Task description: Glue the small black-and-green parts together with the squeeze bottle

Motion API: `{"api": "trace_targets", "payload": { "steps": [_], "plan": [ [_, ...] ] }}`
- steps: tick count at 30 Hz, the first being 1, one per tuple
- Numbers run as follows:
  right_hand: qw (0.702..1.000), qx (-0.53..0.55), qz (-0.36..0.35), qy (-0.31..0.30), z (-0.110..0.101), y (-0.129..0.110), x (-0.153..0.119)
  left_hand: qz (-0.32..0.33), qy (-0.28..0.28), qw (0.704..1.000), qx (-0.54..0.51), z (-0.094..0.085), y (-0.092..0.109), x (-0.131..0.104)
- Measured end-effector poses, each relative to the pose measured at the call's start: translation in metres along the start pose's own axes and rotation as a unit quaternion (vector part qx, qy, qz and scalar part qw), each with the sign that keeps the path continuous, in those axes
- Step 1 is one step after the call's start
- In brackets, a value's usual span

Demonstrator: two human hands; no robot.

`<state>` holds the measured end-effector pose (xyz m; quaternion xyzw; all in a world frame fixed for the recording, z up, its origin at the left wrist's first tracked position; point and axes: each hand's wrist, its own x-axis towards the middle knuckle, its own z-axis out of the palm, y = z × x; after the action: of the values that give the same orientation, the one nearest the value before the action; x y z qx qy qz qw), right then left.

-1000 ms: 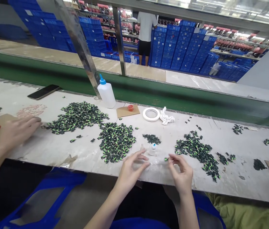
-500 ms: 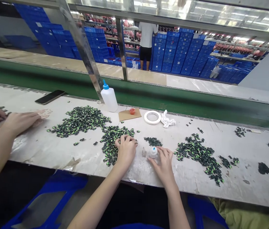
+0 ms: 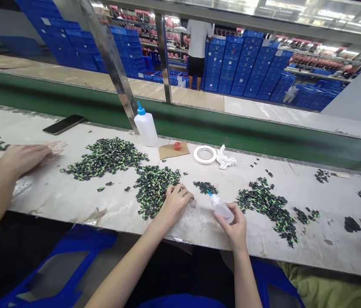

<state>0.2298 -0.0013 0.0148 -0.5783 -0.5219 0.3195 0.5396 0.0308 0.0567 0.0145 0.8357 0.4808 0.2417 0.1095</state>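
Note:
My right hand (image 3: 236, 224) grips a small translucent squeeze bottle (image 3: 221, 209) with a blue nozzle, tilted up and to the left. Beside the right edge of a pile of small black-and-green pieces (image 3: 154, 188), my left hand (image 3: 177, 203) has its fingers drawn together. Whatever those fingertips hold is hidden or too small to make out. A little clear scrap (image 3: 193, 204) lies on the table by them. Just beyond the nozzle is a small heap of dark pieces (image 3: 205, 187).
Behind the piles stand a large white bottle (image 3: 146, 128), a red cap (image 3: 177, 146) on cardboard, a tape roll (image 3: 205, 155) and crumpled tissue (image 3: 225, 158). More pieces (image 3: 266, 205) lie to the right. Co-workers' hands (image 3: 23, 160) show at both sides. A phone (image 3: 64, 124) lies at left.
My left hand has moved right, off the pile. My right hand has shifted right and tipped the small bottle from end-on to slanting. A co-worker's hand has appeared at the right edge.

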Motion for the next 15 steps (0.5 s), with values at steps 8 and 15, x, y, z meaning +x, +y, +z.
{"api": "trace_targets", "payload": {
  "steps": [8,15],
  "plan": [
    [0.985,0.092,0.117,0.083,-0.002,0.009,0.002,-0.053,0.035,0.988,-0.14,0.021,0.011,-0.032],
    [0.99,0.028,0.128,0.059,0.011,-0.002,0.001,-0.055,0.094,0.984,-0.142,0.031,0.009,-0.038]
  ]
}}
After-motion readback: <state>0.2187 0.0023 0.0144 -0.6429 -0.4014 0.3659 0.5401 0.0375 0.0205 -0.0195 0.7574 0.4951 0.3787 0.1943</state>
